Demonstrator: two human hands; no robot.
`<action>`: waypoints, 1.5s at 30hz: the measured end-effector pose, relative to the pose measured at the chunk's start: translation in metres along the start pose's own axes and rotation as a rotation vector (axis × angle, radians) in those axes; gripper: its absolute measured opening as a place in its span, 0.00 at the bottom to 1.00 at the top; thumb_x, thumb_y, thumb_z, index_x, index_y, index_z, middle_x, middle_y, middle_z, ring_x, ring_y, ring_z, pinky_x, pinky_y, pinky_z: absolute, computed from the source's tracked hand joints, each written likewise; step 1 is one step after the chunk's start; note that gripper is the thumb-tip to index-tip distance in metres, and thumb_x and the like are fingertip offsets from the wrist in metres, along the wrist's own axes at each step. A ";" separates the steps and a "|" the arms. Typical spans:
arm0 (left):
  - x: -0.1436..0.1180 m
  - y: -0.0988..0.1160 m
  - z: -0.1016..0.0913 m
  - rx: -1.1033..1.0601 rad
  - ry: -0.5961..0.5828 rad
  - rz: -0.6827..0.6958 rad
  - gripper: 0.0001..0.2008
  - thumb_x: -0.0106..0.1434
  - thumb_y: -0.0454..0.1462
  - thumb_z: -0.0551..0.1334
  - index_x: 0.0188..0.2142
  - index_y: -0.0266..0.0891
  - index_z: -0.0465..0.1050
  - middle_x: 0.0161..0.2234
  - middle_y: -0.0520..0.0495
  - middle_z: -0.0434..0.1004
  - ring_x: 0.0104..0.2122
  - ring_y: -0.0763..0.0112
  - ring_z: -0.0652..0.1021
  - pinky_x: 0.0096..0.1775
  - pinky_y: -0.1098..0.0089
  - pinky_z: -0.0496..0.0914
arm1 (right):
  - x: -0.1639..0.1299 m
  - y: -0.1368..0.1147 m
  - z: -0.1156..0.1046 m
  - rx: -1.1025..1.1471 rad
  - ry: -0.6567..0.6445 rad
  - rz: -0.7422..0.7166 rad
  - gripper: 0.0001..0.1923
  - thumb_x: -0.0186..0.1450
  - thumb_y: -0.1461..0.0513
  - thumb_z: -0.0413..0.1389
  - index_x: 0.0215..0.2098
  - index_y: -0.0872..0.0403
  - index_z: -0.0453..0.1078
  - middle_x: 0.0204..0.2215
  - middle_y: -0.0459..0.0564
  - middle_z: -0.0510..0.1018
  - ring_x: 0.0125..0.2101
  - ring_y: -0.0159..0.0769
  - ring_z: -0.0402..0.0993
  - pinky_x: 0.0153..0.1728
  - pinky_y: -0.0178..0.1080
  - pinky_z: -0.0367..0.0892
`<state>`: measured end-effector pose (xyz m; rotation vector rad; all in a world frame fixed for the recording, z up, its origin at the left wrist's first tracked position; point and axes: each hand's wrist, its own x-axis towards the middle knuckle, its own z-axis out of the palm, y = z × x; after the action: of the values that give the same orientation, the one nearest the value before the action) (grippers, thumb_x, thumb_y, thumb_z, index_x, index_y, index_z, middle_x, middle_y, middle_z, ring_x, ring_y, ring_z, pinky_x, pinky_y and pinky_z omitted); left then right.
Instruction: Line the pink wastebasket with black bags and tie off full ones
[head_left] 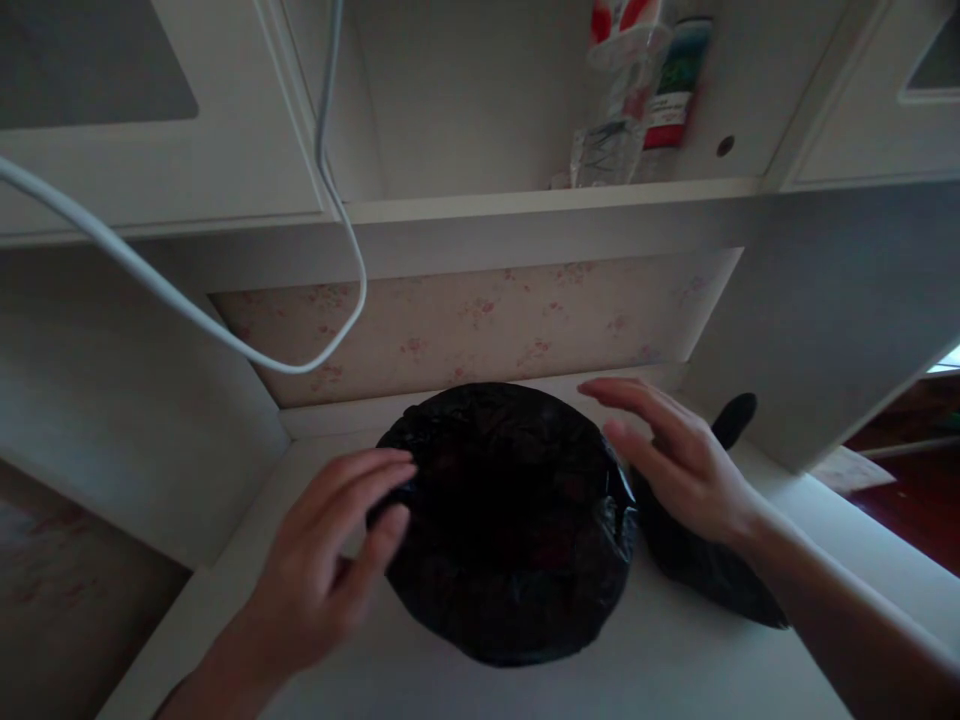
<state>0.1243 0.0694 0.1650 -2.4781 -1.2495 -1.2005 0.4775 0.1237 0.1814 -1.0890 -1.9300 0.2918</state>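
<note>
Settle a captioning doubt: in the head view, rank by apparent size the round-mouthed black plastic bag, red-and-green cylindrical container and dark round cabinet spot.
1. Round-mouthed black plastic bag
2. Red-and-green cylindrical container
3. Dark round cabinet spot

A pale open cabinet [465, 110] is spanning twelve o'clock above floral wallpaper [450, 330]; a white tabletop [450, 690] is spreading toward six o'clock, reddish floor [924, 512] is showing between three and four, and bright light [952, 360] is glowing at the three o'clock edge.
</note>
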 end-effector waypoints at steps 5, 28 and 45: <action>0.011 0.060 0.010 0.078 -0.437 0.270 0.37 0.61 0.57 0.71 0.61 0.35 0.71 0.54 0.36 0.83 0.51 0.48 0.83 0.52 0.52 0.78 | -0.019 -0.061 0.004 -0.229 -0.590 -0.427 0.41 0.63 0.42 0.65 0.67 0.52 0.69 0.63 0.60 0.77 0.61 0.56 0.74 0.65 0.56 0.65; -0.015 -0.041 -0.020 0.288 -0.660 -0.017 0.42 0.55 0.17 0.50 0.64 0.47 0.73 0.68 0.40 0.70 0.69 0.51 0.67 0.69 0.33 0.53 | -0.048 -0.089 0.007 -0.115 -0.846 -0.431 0.30 0.74 0.53 0.57 0.70 0.56 0.64 0.61 0.59 0.78 0.55 0.48 0.79 0.53 0.44 0.74; -0.033 0.095 0.034 0.226 -0.302 0.136 0.27 0.70 0.47 0.64 0.61 0.31 0.73 0.43 0.43 0.88 0.32 0.58 0.87 0.31 0.61 0.83 | 0.003 -0.059 0.031 -0.249 -1.188 -0.485 0.42 0.53 0.57 0.73 0.64 0.60 0.72 0.62 0.65 0.76 0.64 0.62 0.70 0.65 0.61 0.62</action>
<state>0.2021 0.0012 0.1411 -2.5864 -1.1796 -0.6319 0.4185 0.0971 0.1984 -0.5353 -3.2730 0.4940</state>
